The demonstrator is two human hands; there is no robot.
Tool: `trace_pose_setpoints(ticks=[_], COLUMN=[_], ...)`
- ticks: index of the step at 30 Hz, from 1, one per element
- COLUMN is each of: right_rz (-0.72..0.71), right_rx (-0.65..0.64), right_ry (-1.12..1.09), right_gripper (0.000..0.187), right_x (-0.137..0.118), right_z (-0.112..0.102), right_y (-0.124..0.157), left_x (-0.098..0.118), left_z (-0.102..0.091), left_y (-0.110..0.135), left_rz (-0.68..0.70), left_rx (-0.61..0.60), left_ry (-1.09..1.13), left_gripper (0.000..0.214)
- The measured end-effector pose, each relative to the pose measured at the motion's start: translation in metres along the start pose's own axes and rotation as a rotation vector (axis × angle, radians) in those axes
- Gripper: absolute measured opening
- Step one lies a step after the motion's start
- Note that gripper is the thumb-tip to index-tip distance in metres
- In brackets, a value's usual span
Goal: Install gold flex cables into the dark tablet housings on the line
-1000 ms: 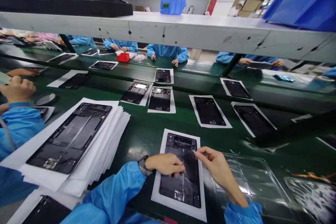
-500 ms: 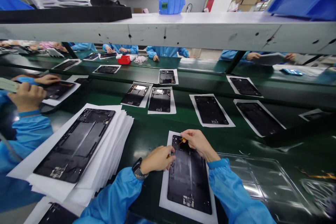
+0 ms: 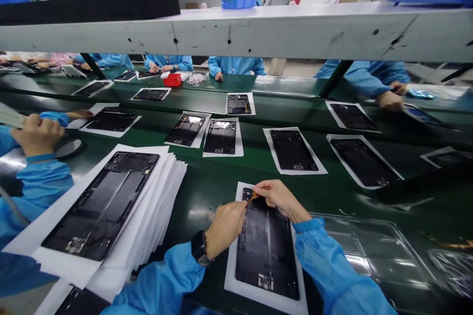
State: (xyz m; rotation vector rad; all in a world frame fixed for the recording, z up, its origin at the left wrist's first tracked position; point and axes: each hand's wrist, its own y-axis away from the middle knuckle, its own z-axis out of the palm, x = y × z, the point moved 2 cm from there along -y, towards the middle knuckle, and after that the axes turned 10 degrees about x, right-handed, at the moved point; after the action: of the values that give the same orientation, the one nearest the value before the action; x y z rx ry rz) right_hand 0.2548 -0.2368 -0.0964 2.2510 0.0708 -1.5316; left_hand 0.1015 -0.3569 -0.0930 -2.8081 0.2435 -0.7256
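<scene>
A black tablet housing lies on a white sheet on the green belt right in front of me. My right hand is pinched on a small orange strip at the housing's top left corner. My left hand, with a watch on the wrist, rests curled against the housing's left edge, its fingertips close to the same corner. Both arms wear blue sleeves.
A stack of white sheets topped by another housing lies to my left. A clear plastic tray sits to my right. More housings on sheets dot the belt. A co-worker's hand is at far left; others work across under the shelf.
My right hand moved from the housing's middle up to its top left corner with the orange strip. My left hand slid to the housing's left edge. The view shifted slightly.
</scene>
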Motion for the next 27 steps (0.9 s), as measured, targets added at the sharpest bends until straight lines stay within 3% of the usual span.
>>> trace_pose_setpoints(ticks=[4,11,22,27], right_rz=[-0.126,-0.276,-0.151,-0.062], right_rx=[-0.003,-0.063,-0.238,-0.209], right_ry=[0.221,0.524,0.668,0.784], right_gripper=[0.008,0.013,0.018,0.028], right_x=[-0.005,-0.018,-0.014,-0.021], right_z=[0.005,0.022,0.014,0.012], right_y=[-0.006,-0.02,-0.052,-0.061], left_x=[-0.001,-0.003,0.0,-0.001], left_z=[-0.003,0.008,0.005,0.001], left_y=[0.014,0.014,0.012,0.011], left_rz=[0.179,0.311,0.378,0.385], left_rx=[0.088,0.199,0.123,0.125], left_ry=[-0.156,-0.156,-0.041,-0.017], left_gripper=[0.025,0.012,0.016,0.019])
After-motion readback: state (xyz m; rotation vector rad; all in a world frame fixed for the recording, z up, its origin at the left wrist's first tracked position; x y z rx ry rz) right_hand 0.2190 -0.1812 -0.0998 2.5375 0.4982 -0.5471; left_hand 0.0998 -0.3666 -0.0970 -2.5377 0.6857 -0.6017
